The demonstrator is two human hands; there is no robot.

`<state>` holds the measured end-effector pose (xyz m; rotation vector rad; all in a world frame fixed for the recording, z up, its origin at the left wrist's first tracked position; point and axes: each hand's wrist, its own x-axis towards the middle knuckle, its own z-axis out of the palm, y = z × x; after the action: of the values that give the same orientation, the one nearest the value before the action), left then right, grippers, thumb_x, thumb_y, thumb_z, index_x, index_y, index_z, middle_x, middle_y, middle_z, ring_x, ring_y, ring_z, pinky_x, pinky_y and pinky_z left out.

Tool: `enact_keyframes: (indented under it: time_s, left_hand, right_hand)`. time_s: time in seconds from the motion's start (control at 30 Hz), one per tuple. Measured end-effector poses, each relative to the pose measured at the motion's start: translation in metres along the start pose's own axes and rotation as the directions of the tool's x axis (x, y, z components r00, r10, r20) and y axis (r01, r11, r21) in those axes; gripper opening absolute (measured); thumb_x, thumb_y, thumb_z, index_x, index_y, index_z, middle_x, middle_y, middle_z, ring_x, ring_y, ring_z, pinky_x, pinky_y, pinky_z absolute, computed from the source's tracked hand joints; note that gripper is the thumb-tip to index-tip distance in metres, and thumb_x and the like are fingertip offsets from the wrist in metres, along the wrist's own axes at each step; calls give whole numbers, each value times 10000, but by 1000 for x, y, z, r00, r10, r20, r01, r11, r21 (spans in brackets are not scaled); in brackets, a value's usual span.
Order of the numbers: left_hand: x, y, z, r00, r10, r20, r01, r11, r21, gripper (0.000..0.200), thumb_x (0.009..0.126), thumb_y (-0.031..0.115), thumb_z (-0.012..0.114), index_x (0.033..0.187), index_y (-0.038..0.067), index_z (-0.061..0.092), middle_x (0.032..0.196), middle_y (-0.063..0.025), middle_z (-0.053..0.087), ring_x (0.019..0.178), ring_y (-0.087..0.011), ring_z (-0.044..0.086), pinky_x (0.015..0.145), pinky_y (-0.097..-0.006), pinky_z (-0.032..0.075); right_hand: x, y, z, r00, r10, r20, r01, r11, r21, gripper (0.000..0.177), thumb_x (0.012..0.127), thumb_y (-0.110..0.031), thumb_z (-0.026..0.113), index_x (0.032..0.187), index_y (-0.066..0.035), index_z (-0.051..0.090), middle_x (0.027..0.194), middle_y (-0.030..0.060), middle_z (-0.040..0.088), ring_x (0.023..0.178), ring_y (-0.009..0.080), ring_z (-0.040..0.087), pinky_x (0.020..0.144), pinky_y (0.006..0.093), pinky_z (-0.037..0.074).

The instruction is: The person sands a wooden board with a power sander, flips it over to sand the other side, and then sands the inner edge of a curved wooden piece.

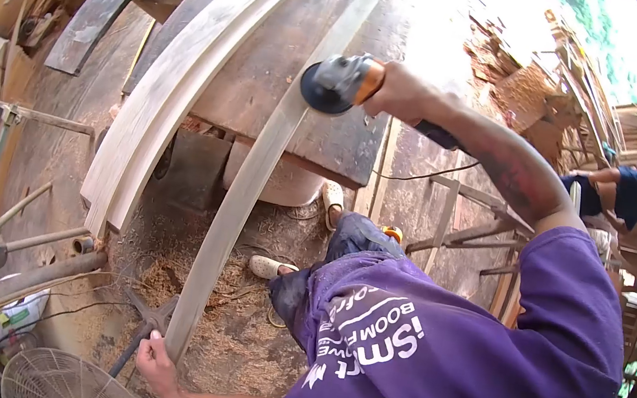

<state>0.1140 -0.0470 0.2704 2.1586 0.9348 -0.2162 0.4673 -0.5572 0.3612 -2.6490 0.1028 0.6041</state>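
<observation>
Where the left hand (159, 373) closes: on the near end of the long plank (243, 179), thumb along one edge; some fingers are hidden from me.
Fan: just beside that hand, its wire guard (64, 387) crowds the bottom of my view.
Purple shirt (478, 346): between it and the plank's long edge I see open floor (246, 353), strewn with shavings.
White shoe (271, 268): on that floor, near the plank's edge and apart from it.
Long plank: it juts well past the front edge of the dark tabletop (335, 140), narrow, both long edges exposed.
Right hand (392, 91): clamped around the orange body of the angle grinder (344, 83), arm outstretched.
Black disc (324, 93): over the plank's face; contact I cannot tell.
Curved boards (181, 71): left of the plank, ends overhanging the tabletop, a gap of bare tabletop between.
Cord (420, 178): it runs through the room right of the tabletop's corner.
Other person (632, 192): far right, well apart from both hands, near stacked timber.
</observation>
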Motion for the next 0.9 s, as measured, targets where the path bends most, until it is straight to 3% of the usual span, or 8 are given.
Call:
enact_keyframes:
  time_s: [0.17,0.2,0.27,0.3,0.43,0.57,0.8,0.9]
  left_hand:
    - [2,85,37,962,169,215,-183,982,48,692,699,538,843,1037,-12,594,931,-119,596,910,-250,594,842,-376,479]
    - [2,105,44,967,153,202,-169,984,64,692,699,538,843,1037,-12,594,931,-119,596,910,-250,594,842,-376,479]
    - [7,146,67,938,212,273,-284,924,258,749,631,516,879,1084,-11,599,1035,-146,615,1019,-288,592,925,-412,466]
    - [13,161,78,944,150,294,-250,906,342,731,594,417,905,1111,-4,605,1076,-165,625,1084,-326,584,967,-441,452]
    - [25,182,96,939,117,322,-256,864,433,653,598,225,881,1161,7,632,1128,-183,647,1081,-370,603,957,-438,465]
    - [22,176,101,936,232,264,-295,927,231,593,637,191,844,1166,-2,658,1036,-222,712,971,-368,694,848,-419,536]
    - [30,163,105,913,319,253,-388,871,302,554,675,223,824,1163,15,664,949,-240,716,915,-374,713,798,-424,556]
    - [27,164,104,917,300,262,-373,879,297,550,686,237,816,1164,13,661,942,-245,715,906,-373,714,799,-429,560]
  right_hand:
    - [48,21,-64,990,138,5,-138,990,-10,340,654,-129,742,949,20,661,678,80,640,573,169,592,529,321,491]
    - [65,39,-69,992,124,24,-124,992,0,340,654,-129,742,949,20,661,678,80,640,573,169,592,529,321,491]
    - [100,76,-81,973,-194,-128,195,981,-5,363,617,-202,740,875,47,684,614,91,600,530,182,597,476,335,483]
    - [103,72,-92,990,-96,-106,99,995,21,343,606,-192,740,845,49,692,641,97,621,549,178,595,505,336,488]
    - [158,108,-123,985,-43,-166,51,998,42,366,601,-243,770,826,41,716,695,102,657,588,191,611,541,333,500]
    - [168,99,-115,985,-91,-146,104,991,86,351,610,-257,765,819,20,717,696,81,656,588,172,603,551,314,493]
    - [110,44,-66,982,-180,-56,183,982,50,401,657,-172,766,994,13,653,709,105,657,575,180,613,542,340,506]
    - [79,20,-60,992,-122,-18,123,992,15,369,647,-252,728,856,49,689,706,182,671,626,257,677,603,357,554]
